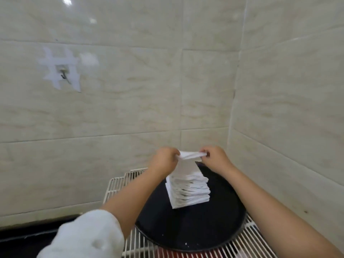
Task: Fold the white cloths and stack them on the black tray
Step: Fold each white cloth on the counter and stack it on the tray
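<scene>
You get bright, even light; glare spots shine on the tiles [130,75] at top left. Your sleeve [83,237] is blurred, and the wide lens bends the tile lines.

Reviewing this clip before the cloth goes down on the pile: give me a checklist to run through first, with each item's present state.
1. Both hands hold the cloth: ok. The left hand and right hand pinch the top edge of the white cloth.
2. Cloth over the stack: ok. It hangs right above the stack of folded cloths.
3. Stack on the black tray: ok.
4. Stack straight: not ok. Its layers look uneven and it seems to lean.
5. Tray supported: ok. It rests on the white wire rack.
6. Cloth fully folded: cannot tell; the hands hide its corners.
</scene>
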Action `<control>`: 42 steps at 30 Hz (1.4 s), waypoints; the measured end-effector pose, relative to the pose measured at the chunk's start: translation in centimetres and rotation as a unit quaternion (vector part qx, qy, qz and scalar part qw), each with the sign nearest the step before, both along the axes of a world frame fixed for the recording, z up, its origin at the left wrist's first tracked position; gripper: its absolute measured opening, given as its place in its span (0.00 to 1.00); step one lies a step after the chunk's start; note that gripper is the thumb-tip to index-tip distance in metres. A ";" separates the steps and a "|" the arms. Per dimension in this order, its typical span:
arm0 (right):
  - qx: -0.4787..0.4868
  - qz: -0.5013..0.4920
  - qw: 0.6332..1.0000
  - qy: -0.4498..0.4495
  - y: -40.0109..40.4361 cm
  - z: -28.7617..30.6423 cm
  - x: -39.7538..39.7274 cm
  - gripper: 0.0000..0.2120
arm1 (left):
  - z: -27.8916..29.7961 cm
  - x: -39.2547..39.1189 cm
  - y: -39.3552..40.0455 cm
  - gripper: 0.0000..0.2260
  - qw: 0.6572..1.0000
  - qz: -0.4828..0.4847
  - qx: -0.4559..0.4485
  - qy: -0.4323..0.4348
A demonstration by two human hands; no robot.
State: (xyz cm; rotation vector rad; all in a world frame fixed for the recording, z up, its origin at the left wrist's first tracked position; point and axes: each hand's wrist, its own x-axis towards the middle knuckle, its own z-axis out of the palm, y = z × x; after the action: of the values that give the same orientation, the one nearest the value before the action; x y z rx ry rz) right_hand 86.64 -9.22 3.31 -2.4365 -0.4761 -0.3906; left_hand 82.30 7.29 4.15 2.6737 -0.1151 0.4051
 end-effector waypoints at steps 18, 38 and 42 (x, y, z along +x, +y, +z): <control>-0.122 0.123 0.984 -0.048 6.4 0.2 -7.6 0.15 | -1.3 -10.9 6.3 0.14 0.959 0.168 0.227 0.026; -0.079 0.584 0.801 -0.108 55.3 -1.9 -54.9 0.18 | -4.4 -67.3 40.9 0.16 0.736 0.636 0.201 0.117; -0.087 0.628 0.767 -0.101 64.7 -3.7 -60.7 0.18 | -6.5 -74.0 47.8 0.14 0.686 0.688 0.182 0.147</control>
State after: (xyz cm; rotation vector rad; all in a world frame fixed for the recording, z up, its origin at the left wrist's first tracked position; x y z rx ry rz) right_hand 25.95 55.53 -0.40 -1.6657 -2.0935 0.0104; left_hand 8.27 55.14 -2.35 2.5643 2.1863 0.3386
